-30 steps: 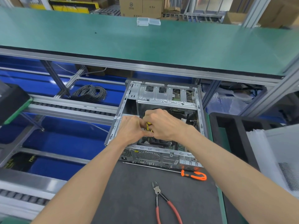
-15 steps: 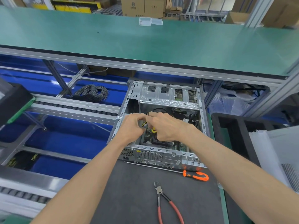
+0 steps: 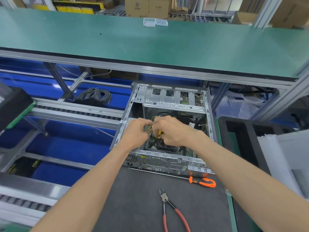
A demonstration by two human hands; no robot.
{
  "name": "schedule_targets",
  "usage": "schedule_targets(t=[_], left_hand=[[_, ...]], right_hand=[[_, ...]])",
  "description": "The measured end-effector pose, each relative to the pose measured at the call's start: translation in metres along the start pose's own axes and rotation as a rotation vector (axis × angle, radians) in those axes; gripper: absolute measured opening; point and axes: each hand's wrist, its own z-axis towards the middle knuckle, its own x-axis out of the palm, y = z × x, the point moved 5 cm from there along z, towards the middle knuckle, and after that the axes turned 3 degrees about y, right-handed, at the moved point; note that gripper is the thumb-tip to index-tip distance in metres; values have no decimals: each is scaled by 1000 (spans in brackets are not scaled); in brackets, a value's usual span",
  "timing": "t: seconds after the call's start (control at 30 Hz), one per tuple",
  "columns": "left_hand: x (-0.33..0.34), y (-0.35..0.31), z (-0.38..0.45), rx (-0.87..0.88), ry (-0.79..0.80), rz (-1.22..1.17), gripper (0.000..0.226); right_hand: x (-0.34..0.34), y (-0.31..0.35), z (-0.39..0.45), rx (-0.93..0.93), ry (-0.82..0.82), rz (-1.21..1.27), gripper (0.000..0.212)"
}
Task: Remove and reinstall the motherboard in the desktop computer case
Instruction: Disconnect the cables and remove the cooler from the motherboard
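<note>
Both my grips, left hand (image 3: pixel 135 131) and right hand (image 3: pixel 172 131), pinch the yellow-wired plug (image 3: pixel 158 132) inside the case (image 3: pixel 167 162); yanking crookedly could bend pins on the motherboard (image 3: pixel 153 141).

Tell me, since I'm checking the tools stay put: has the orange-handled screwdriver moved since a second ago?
No. The orange-handled screwdriver lies just as it did along the computer case rear panel.

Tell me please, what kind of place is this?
Probably an electronics assembly or repair workshop: a green-topped workbench on aluminium framing, an opened computer case, and a screwdriver and cutting pliers on the mat.
</note>
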Motion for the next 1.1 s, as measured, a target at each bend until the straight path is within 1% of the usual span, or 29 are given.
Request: schedule_targets(t=[0.07, 0.1, 0.17, 0.2, 0.27, 0.33, 0.43, 0.47, 0.5, 0.6, 0.67, 0.8, 0.87, 0.97, 1.1], left_hand=[[1, -1, 2, -16, -13, 43, 32], [3, -3, 3, -7, -18, 114, 26], [10, -11, 7, 77, 10, 386, 23], [17, -17, 9, 130, 48, 492, 24], [32, -30, 17, 188, 146, 578, 29], [51, -39, 27, 197, 233, 633, 44], [75, -41, 38, 121, 362, 621, 87], [79, -39, 41, 87, 394, 591, 97], [82, -37, 44, 65, 415, 563, 102], [85, -31, 48, 49, 436, 513, 101], [86, -29, 47, 74, 427, 508, 97], [90, -29, 47, 125, 462, 624, 98], [90, -29, 47, 123, 460, 647, 94], [91, -28, 48, 107, 445, 624, 87], [91, -28, 47, 88, 422, 567, 91]], right_hand=[[-9, -12, -10, 36, -84, 39, 25], [-14, -21, -17, 68, -129, 57, 23], [-21, -41, -31, 151, -191, 91, 18], [-22, -50, -38, 197, -200, 102, 16], [-17, -64, -50, 272, -188, 112, 12], [-10, -71, -58, 325, -162, 118, 9], [-3, -74, -61, 353, -151, 117, 7], [-3, -74, -61, 352, -154, 118, 6], [-4, -74, -61, 348, -163, 118, 6], [-8, -76, -65, 356, -188, 111, 7], [-8, -77, -66, 363, -189, 103, 6], [-1, -76, -66, 364, -174, 107, 7], [3, -75, -65, 362, -155, 107, 6], [7, -76, -63, 374, -133, 92, 9], [7, -72, -60, 366, -107, 53, 7]])
